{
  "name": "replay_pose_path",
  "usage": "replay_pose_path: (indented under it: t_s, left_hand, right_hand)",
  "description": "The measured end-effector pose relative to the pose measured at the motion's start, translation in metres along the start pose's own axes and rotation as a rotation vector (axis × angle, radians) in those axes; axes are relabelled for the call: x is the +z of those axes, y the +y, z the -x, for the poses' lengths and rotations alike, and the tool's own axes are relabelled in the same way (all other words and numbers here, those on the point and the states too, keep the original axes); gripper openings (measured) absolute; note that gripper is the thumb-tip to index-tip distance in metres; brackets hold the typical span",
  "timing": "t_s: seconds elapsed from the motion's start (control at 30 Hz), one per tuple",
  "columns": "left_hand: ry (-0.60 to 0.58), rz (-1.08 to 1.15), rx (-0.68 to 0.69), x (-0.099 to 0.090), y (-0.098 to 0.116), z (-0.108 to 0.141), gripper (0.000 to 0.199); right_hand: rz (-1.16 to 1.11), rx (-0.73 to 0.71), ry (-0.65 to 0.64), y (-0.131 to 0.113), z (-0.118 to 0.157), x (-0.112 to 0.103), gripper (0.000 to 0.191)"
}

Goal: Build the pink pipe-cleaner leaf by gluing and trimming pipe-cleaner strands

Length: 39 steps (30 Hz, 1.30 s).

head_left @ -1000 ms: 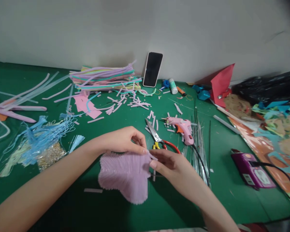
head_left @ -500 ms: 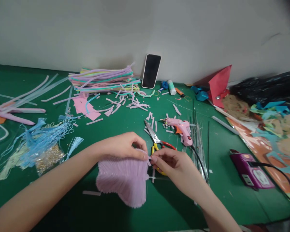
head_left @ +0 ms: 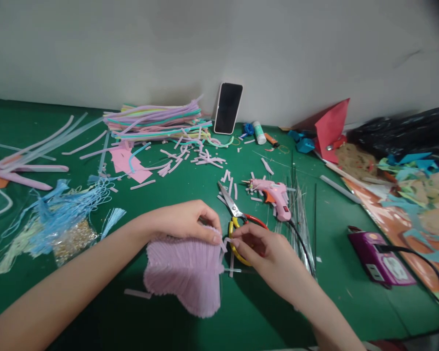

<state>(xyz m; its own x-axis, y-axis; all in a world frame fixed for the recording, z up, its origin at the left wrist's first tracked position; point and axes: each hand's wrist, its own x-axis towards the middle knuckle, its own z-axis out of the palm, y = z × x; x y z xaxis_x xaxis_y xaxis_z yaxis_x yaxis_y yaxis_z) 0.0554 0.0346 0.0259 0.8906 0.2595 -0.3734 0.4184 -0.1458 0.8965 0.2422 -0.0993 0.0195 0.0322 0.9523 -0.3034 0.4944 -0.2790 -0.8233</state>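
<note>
A fluffy lilac pipe-cleaner piece, made of many strands side by side, hangs from my left hand, whose thumb and fingers are closed on its upper edge. At its right edge a thin wire stem sticks out. My right hand pinches the end of a short lilac pipe-cleaner strip that bends beside the piece's upper right corner. Scissors with red and yellow handles lie on the table just behind my right hand, which partly hides them. Past them lies a pink glue gun.
Pipe cleaners lie bundled at the back beside a propped phone. Cut strips scatter the green table. Blue tassels and a bag of gold beads are left; wires and a purple corded box are right.
The short strip now bends more sharply between my hands. My left hand and the lilac piece have shifted slightly left, opening a small gap from my right fingertips.
</note>
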Motion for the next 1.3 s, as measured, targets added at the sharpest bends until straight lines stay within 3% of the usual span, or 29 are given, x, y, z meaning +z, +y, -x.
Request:
replay_pose_path:
  t_s: [0.27,0.5,0.63,1.07,1.2,1.3]
  left_hand:
    - [0.005,0.053,-0.098,-0.004,0.003,0.0,0.02]
    - [0.037,0.097,-0.104,-0.002,0.002,-0.001,0.019]
    - [0.057,0.088,-0.074,-0.001,0.001,-0.002,0.018]
    - [0.091,0.11,-0.087,0.004,0.0,-0.002,0.021]
    - [0.085,0.152,-0.104,0.001,0.002,-0.002,0.024]
    - [0.065,0.175,-0.097,-0.001,0.003,0.0,0.022]
  right_hand:
    - [0.15,-0.312,0.053,-0.004,-0.001,-0.001,0.012]
    - [0.384,-0.598,0.219,0.0,-0.002,0.005,0.011]
    - [0.452,-0.681,0.257,0.0,-0.002,0.007,0.012]
    - [0.636,-0.734,0.44,0.003,-0.002,0.028,0.007]
    - [0.375,-0.549,0.454,0.002,0.003,0.019,0.035]
    - [0.225,-0.339,0.343,-0.004,0.008,0.006,0.031]
